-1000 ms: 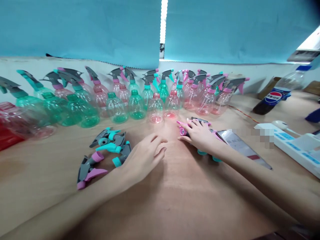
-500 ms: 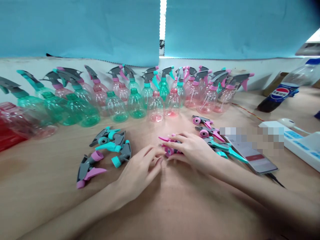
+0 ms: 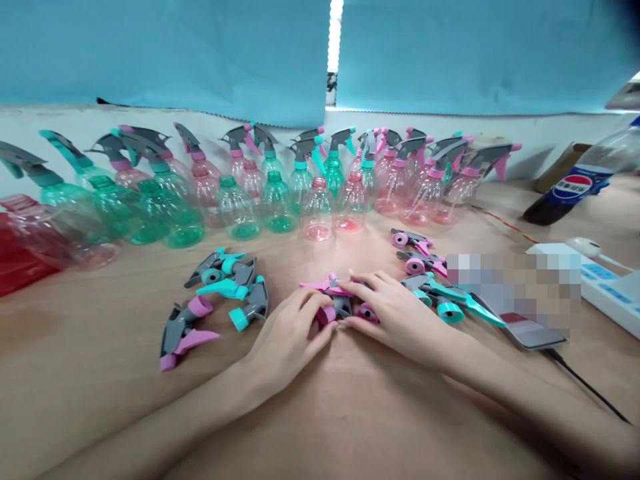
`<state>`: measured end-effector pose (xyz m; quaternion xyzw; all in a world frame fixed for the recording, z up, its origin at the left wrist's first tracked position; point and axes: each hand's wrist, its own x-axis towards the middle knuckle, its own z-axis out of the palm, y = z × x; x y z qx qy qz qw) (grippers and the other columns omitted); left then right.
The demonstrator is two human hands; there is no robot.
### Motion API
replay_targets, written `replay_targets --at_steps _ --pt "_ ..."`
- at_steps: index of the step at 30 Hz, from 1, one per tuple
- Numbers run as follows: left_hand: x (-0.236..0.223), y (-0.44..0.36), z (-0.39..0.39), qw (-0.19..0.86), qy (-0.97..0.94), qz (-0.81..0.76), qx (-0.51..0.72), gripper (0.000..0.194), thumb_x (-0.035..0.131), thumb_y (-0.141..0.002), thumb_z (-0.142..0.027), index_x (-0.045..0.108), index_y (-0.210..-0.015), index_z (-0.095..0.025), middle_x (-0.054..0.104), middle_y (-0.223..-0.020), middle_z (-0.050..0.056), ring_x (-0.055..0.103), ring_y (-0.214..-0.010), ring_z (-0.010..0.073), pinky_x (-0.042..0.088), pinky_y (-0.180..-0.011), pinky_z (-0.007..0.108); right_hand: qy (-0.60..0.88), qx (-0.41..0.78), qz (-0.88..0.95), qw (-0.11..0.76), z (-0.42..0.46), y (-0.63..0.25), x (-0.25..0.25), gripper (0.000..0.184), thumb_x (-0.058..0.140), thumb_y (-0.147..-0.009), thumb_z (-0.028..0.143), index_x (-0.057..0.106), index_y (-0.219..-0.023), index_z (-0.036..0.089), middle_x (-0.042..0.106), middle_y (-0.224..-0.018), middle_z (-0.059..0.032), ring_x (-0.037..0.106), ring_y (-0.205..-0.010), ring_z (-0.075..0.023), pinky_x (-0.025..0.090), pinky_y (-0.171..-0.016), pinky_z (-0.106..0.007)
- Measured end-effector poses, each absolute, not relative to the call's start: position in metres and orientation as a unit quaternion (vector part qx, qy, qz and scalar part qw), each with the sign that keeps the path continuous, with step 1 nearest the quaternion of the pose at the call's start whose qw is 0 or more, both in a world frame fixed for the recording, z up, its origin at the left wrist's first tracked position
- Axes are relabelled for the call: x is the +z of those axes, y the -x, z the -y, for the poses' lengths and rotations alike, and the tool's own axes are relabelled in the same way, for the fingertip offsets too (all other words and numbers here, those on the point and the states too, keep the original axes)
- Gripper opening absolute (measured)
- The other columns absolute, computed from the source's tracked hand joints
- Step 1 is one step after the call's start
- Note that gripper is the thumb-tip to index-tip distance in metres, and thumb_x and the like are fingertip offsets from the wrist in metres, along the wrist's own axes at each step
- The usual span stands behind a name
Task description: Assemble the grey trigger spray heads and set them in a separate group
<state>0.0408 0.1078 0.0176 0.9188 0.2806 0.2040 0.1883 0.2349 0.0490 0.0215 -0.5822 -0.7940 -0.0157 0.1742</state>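
Between my hands, several pink-and-grey trigger spray heads (image 3: 343,307) lie bunched on the table, partly covered by fingers. The thumb and index finger of my left hand (image 3: 287,330) are closed round the pink collar (image 3: 326,315) of one. My right hand (image 3: 400,310) curls over another spray head, whose pink collar (image 3: 368,311) shows between thumb and fingers. Left of my hands are turquoise-and-grey spray heads (image 3: 253,303) and a single pink-and-grey one (image 3: 185,331). Further spray heads, pink (image 3: 415,266) and turquoise (image 3: 450,312), lie beside my right hand.
Green bottles (image 3: 280,207) and pink bottles (image 3: 317,213) line the back, many topped with spray heads. A red object (image 3: 25,253) stands far left. On the right are a phone (image 3: 535,330) with a cable, a white power strip (image 3: 613,300) and a tilted cola bottle (image 3: 570,187).
My left fingers have come together on a pink collar. The spray heads between my hands show more and reach further left. The whole view has shifted slightly.
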Motion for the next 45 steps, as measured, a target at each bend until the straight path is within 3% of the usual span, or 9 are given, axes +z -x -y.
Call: replay_targets --at_steps 3,7,13,17,21,26,31,35,45 --pt "0.016 -0.037 -0.107 0.176 -0.913 -0.278 0.241 0.015 0.052 -0.085 -0.015 0.052 -0.099 -0.02 0.053 -0.103 0.004 0.054 -0.097 0.0191 0.047 -0.083 0.035 0.628 -0.069 0.765 0.127 -0.049 -0.244 0.016 0.061 0.047 -0.081 0.06 0.052 -0.121 0.015 0.053 -0.123 -0.0172 0.05 -0.109 -0.0323 0.045 -0.086 -0.049" --pt "0.016 -0.025 -0.103 0.143 -0.899 -0.236 0.341 0.021 0.054 -0.086 -0.015 0.052 -0.105 -0.02 0.054 -0.103 0.004 0.054 -0.099 0.018 0.047 -0.085 0.034 0.668 -0.129 0.725 0.104 -0.049 -0.251 0.012 0.065 0.044 -0.081 0.062 0.054 -0.12 0.011 0.051 -0.127 -0.0223 0.05 -0.109 -0.0359 0.038 -0.088 -0.054" --pt "0.016 -0.016 -0.097 0.166 -0.888 -0.174 0.392 0.025 0.059 -0.082 -0.009 0.052 -0.105 -0.016 0.056 -0.104 0.006 0.054 -0.102 0.0164 0.047 -0.087 0.031 0.552 -0.05 0.778 0.296 -0.041 -0.237 0.029 0.036 0.043 -0.091 0.044 0.052 -0.117 0.019 0.058 -0.122 -0.0079 0.051 -0.114 -0.0185 0.03 -0.103 -0.041" --pt "0.014 -0.015 -0.097 0.208 -0.869 -0.164 0.419 0.03 0.064 -0.081 -0.016 0.05 -0.107 -0.016 0.058 -0.101 0.005 0.057 -0.097 0.0149 0.049 -0.083 0.028 0.473 -0.026 0.81 0.345 -0.034 -0.212 0.03 0.048 0.061 -0.079 0.048 0.051 -0.114 0.017 0.061 -0.116 -0.0073 0.054 -0.11 -0.0196 0.023 -0.107 -0.044" --pt "0.012 -0.014 -0.099 0.238 -0.861 -0.171 0.416 0.032 0.067 -0.079 -0.025 0.051 -0.105 -0.018 0.057 -0.099 0.004 0.057 -0.093 0.0144 0.05 -0.081 0.027 0.469 -0.004 0.803 0.367 -0.034 -0.199 0.015 0.027 0.057 -0.084 0.022 0.052 -0.11 0.017 0.066 -0.1 -0.0037 0.059 -0.092 -0.0165 0.03 -0.103 -0.044" --pt "0.014 -0.014 -0.099 0.241 -0.872 -0.16 0.394 0.023 0.067 -0.079 -0.029 0.054 -0.096 -0.019 0.056 -0.097 0.004 0.057 -0.09 0.0146 0.05 -0.08 0.027 0.46 0.018 0.793 0.399 -0.035 -0.201 0.003 0.028 0.057 -0.083 0.013 0.052 -0.109 0.018 0.067 -0.098 -0.0007 0.061 -0.09 -0.0141 0.033 -0.104 -0.042" --pt "0.016 -0.013 -0.098 0.236 -0.886 -0.131 0.378 0.018 0.062 -0.083 -0.03 0.057 -0.097 -0.019 0.054 -0.098 0.005 0.057 -0.09 0.0148 0.051 -0.081 0.027 0.445 0.053 0.788 0.422 -0.034 -0.201 -0.003 0.027 0.055 -0.084 0.012 0.052 -0.11 0.019 0.067 -0.103 -0.003 0.061 -0.098 -0.0148 0.039 -0.103 -0.041" --pt "0.016 -0.013 -0.098 0.235 -0.883 -0.142 0.38 0.016 0.055 -0.087 -0.018 0.056 -0.103 -0.019 0.055 -0.098 0.005 0.057 -0.091 0.0146 0.052 -0.08 0.026 0.458 0.071 0.761 0.453 -0.034 -0.2 -0.005 0.025 0.054 -0.084 0.015 0.053 -0.109 0.019 0.067 -0.102 -0.0043 0.064 -0.096 -0.0152 0.049 -0.093 -0.034" --pt "0.01 -0.014 -0.1 0.184 -0.895 -0.128 0.386 0.031 0.049 -0.085 -0.005 0.058 -0.113 -0.017 0.054 -0.102 0.007 0.058 -0.091 0.0129 0.054 -0.072 0.021 0.477 0.067 0.755 0.444 -0.034 -0.199 -0.004 0.025 0.057 -0.083 0.016 0.055 -0.108 0.018 0.067 -0.101 -0.0065 0.063 -0.095 -0.0161 0.053 -0.082 -0.028"
